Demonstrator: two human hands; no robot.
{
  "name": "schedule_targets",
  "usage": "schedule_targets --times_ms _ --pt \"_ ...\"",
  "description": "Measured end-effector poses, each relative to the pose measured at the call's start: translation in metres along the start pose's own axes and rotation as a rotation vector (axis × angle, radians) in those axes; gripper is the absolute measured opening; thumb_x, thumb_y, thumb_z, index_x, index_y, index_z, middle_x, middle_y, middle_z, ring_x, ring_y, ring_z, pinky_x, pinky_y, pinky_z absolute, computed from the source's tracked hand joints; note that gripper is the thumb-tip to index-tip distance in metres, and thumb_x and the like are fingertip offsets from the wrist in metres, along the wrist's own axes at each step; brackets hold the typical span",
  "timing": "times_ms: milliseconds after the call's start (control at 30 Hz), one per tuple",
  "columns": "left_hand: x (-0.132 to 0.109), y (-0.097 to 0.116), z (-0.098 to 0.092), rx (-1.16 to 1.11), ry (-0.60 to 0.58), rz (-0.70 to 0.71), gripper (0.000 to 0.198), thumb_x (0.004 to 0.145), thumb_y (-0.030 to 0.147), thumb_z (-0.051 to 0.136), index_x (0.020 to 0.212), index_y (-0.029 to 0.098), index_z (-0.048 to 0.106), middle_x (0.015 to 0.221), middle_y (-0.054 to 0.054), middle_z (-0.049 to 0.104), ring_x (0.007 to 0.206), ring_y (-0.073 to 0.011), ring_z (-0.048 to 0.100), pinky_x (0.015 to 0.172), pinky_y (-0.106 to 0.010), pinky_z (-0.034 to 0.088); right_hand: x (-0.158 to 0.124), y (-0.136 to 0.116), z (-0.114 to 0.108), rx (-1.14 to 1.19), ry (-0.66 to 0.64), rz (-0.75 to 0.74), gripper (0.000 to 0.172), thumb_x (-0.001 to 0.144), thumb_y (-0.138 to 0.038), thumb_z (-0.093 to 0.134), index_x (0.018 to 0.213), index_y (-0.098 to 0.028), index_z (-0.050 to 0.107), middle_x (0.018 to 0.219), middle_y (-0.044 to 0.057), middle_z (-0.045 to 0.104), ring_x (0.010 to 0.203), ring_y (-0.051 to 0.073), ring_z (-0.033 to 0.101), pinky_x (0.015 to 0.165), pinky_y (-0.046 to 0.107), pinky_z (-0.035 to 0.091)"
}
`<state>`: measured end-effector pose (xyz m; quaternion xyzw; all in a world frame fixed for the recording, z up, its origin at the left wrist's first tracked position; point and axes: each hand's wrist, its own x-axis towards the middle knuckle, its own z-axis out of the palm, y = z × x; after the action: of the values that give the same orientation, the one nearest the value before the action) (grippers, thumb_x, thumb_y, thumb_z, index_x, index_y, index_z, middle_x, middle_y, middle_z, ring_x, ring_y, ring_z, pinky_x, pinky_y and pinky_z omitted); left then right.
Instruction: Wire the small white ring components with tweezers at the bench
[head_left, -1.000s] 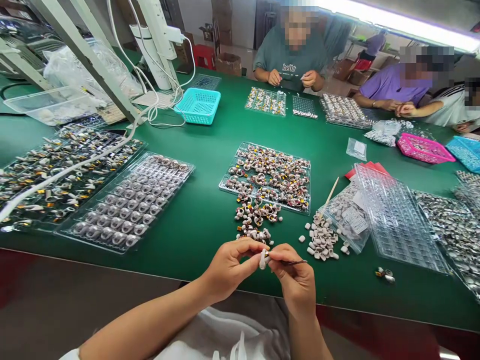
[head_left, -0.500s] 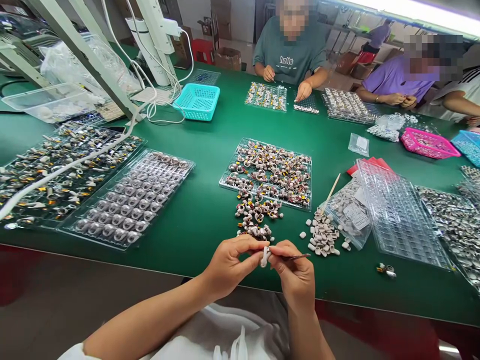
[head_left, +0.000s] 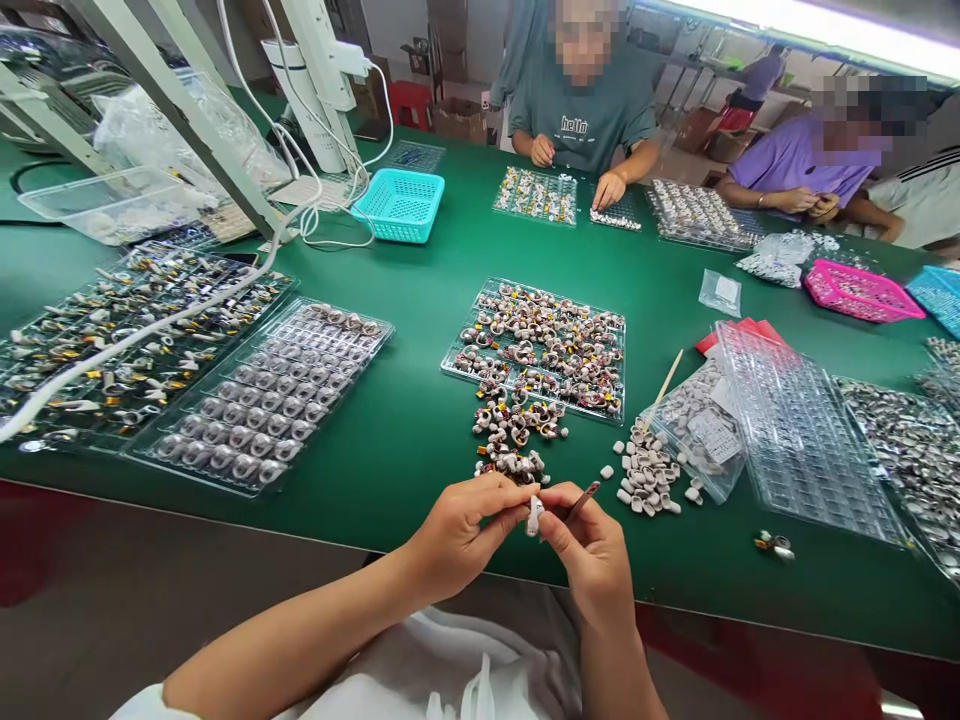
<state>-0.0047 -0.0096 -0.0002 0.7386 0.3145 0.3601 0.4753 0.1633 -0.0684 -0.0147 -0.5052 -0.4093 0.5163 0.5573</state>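
Note:
My left hand (head_left: 469, 530) is closed, pinching a small pale earbud (head_left: 534, 516) between thumb and fingertips. My right hand (head_left: 589, 545) grips the same earbud from the other side with its thumb and forefinger. Tucked in the right hand is a pair of dark tweezers (head_left: 583, 500), its end pointing up and to the right. Just beyond my hands lies a loose heap of earbud parts (head_left: 517, 425) with yellow bits. To their right sits a pile of small beige caps (head_left: 646, 470).
A clear tray of earbud parts (head_left: 547, 335) lies ahead. At left are a tray of grey rounded pieces (head_left: 247, 410) and a fuller tray (head_left: 112, 340). An unfilled clear tray (head_left: 806, 430) and a plastic bag (head_left: 701, 425) lie right. Co-workers (head_left: 589, 110) sit opposite.
The tweezers in my right hand have swung from nearly level to pointing upward. The earbud has turned slightly between my fingers; both hands stay in nearly the same place.

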Motion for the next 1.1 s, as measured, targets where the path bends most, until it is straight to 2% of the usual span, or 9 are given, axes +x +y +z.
schedule_targets --times_ms 267,500,800,967,1033,1100 --pt "-0.003 0.008 -0.001 0.033 -0.05 0.068 0.037 0.096 0.016 0.05 0.13 0.022 0.065 0.091 -0.009 0.072 0.081 -0.016 0.066 0.076 -0.025 0.053 -0.004 0.004 -0.003 -0.1 -0.003 -0.034 0.015 0.089 -0.032 0.066 0.098 -0.02 0.071 0.089 0.005 0.065 0.081 0.019 0.061 0.071 0.029 0.052" --pt "-0.005 0.006 0.0 -0.023 0.014 0.028 0.029 0.093 0.019 0.059 0.118 0.022 0.073 0.082 -0.007 0.072 0.075 -0.0154 0.066 0.073 -0.025 0.053 -0.005 0.004 -0.006 -0.158 -0.071 -0.069 0.015 0.091 -0.028 0.064 0.103 -0.023 0.071 0.091 0.005 0.064 0.083 0.018 0.06 0.072 0.028 0.05" --pt "-0.014 0.001 -0.003 -0.042 0.028 0.05 0.028 0.095 0.022 0.056 0.117 0.022 0.074 0.078 -0.007 0.07 0.072 -0.0148 0.065 0.069 -0.025 0.053 -0.007 0.006 0.003 -0.175 -0.06 -0.144 0.012 0.091 -0.022 0.064 0.1 -0.023 0.071 0.09 0.006 0.062 0.08 0.018 0.06 0.063 0.027 0.049" --pt "-0.011 0.005 -0.009 -0.112 -0.002 -0.053 0.024 0.093 0.024 0.058 0.107 0.02 0.078 0.079 -0.007 0.07 0.073 -0.0149 0.064 0.071 -0.026 0.052 -0.005 0.009 0.007 -0.208 -0.067 -0.2 0.012 0.09 -0.02 0.063 0.1 -0.023 0.069 0.09 0.005 0.062 0.082 0.018 0.06 0.064 0.027 0.049" --pt "-0.006 0.008 -0.012 -0.222 -0.04 -0.192 0.021 0.09 0.028 0.063 0.098 0.017 0.079 0.078 -0.007 0.071 0.073 -0.0154 0.064 0.072 -0.026 0.051 -0.006 0.008 0.005 -0.237 -0.08 -0.211 0.01 0.09 -0.019 0.062 0.098 -0.022 0.068 0.088 0.004 0.061 0.079 0.017 0.058 0.062 0.026 0.048" --pt "-0.001 0.01 -0.015 -0.41 -0.089 -0.4 0.022 0.083 0.033 0.071 0.091 0.013 0.078 0.076 -0.007 0.071 0.072 -0.0158 0.064 0.07 -0.027 0.052 -0.007 0.004 0.004 -0.301 -0.085 -0.205 0.008 0.089 -0.019 0.062 0.096 -0.022 0.064 0.087 0.003 0.059 0.072 0.014 0.055 0.059 0.025 0.046"
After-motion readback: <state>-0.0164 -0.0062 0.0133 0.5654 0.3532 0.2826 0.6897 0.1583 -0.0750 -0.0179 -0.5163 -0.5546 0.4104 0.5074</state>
